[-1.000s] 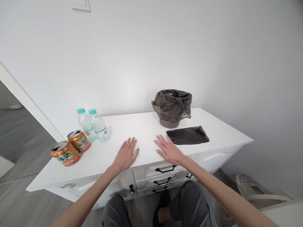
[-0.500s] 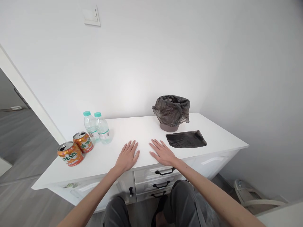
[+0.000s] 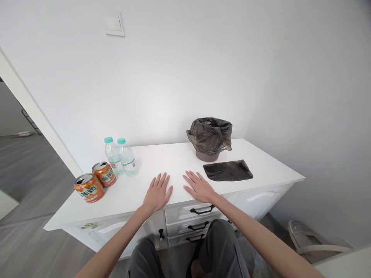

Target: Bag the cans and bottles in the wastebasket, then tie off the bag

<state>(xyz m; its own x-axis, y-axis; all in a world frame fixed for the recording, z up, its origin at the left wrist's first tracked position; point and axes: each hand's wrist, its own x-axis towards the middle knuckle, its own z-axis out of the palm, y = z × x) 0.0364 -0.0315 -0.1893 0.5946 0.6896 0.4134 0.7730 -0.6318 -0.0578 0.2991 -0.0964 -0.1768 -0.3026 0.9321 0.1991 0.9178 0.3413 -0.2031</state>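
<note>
My left hand (image 3: 158, 194) and my right hand (image 3: 199, 187) both lie flat, palms down, on the white cabinet top (image 3: 162, 158) near its front edge, holding nothing. Just beyond my right hand is a folded black garbage bag (image 3: 228, 171). Behind that stands a small brown trash bin (image 3: 207, 157), lined with a black bag (image 3: 210, 137) whose rim droops over the outside. Left of my left hand, two clear bottles with teal caps, one nearer (image 3: 126, 158) and one behind (image 3: 112, 154), stand beside two opened orange drink cans, a front can (image 3: 89, 189) and a rear can (image 3: 104, 175).
Black-handled drawers (image 3: 201, 209) and cabinet doors face my knees below the top. A white wall (image 3: 185, 69) with a switch (image 3: 115, 26) rises behind. At the left is a door frame (image 3: 34, 104); a grey-white appliance-like object (image 3: 310, 239) sits on the floor at right.
The view has shifted slightly, so the bottles and cans appear a little further right. Both hands stay flat on the cabinet top, and no object has been taken hold of.
</note>
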